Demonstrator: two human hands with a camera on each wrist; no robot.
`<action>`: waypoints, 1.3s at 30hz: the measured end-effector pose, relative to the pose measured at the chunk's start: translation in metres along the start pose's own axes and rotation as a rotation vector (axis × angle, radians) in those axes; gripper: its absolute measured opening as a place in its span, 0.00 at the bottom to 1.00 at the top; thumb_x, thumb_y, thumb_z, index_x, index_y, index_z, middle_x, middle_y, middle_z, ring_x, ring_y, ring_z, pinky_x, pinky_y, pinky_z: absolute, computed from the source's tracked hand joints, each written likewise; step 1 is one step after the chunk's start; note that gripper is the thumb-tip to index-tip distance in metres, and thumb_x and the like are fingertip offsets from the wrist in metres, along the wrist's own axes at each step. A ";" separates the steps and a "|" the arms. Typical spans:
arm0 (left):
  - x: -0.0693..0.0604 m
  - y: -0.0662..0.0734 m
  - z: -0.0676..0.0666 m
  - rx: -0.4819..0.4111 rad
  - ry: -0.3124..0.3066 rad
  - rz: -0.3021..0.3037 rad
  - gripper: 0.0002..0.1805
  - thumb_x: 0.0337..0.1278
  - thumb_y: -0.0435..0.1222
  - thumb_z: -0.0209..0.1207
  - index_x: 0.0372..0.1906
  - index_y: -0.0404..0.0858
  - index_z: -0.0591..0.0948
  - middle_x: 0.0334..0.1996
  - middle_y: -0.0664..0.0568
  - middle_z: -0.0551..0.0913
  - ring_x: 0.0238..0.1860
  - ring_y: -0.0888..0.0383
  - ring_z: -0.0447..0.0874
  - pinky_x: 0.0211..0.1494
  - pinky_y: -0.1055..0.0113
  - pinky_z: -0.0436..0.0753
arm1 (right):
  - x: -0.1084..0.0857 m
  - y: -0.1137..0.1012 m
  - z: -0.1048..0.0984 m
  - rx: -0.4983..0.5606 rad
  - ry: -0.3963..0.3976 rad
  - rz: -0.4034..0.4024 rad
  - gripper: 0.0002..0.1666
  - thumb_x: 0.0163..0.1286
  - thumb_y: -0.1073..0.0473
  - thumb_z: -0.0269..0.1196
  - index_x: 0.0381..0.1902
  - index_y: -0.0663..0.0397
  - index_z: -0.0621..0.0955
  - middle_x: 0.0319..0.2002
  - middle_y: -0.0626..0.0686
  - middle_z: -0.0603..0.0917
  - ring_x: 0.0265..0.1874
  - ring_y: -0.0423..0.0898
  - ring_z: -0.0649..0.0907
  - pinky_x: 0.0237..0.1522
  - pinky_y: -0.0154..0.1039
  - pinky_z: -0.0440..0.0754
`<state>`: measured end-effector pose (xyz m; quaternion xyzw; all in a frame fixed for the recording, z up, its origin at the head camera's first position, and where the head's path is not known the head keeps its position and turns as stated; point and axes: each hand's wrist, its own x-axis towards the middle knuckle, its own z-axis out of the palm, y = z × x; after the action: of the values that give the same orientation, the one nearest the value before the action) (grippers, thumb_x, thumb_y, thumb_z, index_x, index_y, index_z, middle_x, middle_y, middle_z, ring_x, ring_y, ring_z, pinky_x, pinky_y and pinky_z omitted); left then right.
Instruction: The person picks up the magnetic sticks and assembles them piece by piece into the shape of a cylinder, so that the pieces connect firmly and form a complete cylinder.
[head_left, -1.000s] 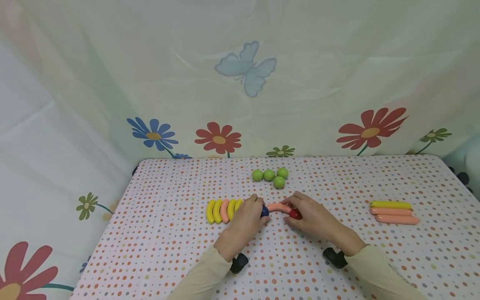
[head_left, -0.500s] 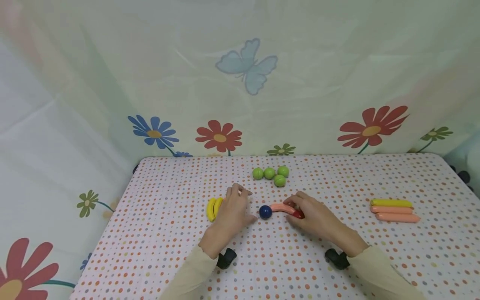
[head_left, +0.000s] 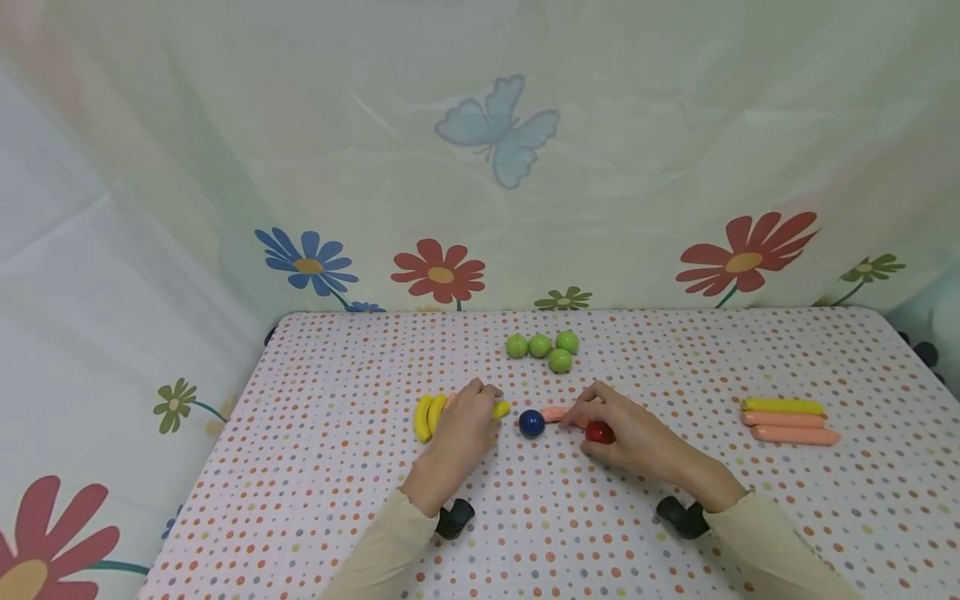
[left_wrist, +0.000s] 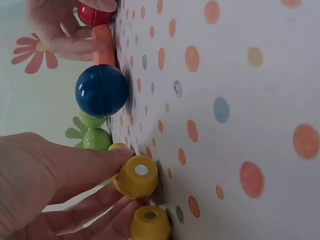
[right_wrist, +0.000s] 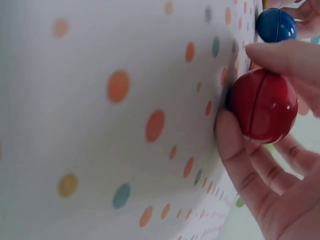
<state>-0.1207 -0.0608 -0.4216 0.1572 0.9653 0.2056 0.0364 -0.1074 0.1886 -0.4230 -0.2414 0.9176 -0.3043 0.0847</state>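
In the head view my left hand is over the right part of a row of curved pieces. Its thumb and fingers pinch a yellow curved piece, whose end sticks out on the right; another yellow piece lies beside it. A dark blue ball sits between the hands, at the left end of a curved pink piece. My right hand curls round a red ball, seen close up in the right wrist view, and its fingers cover the pink piece's right part.
Several green balls are grouped behind the hands. On the right, a yellow stick and two pink sticks lie side by side. Yellow curved pieces show left of my left hand. A printed curtain hangs behind the dotted table.
My left hand has let go of the blue ball, moved left and taken hold of a yellow curved piece. My right hand has shifted slightly right with the red ball.
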 end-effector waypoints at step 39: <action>0.009 0.020 0.015 -0.129 -0.020 0.009 0.14 0.66 0.31 0.68 0.53 0.30 0.85 0.44 0.46 0.81 0.38 0.57 0.78 0.46 0.65 0.83 | -0.011 -0.001 0.000 0.027 0.084 0.189 0.33 0.70 0.60 0.70 0.68 0.68 0.75 0.49 0.59 0.76 0.35 0.47 0.73 0.31 0.39 0.69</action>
<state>-0.1213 -0.0346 -0.4275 0.1611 0.9489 0.2658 0.0549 -0.0976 0.1934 -0.4227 -0.1396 0.9349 -0.3171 0.0774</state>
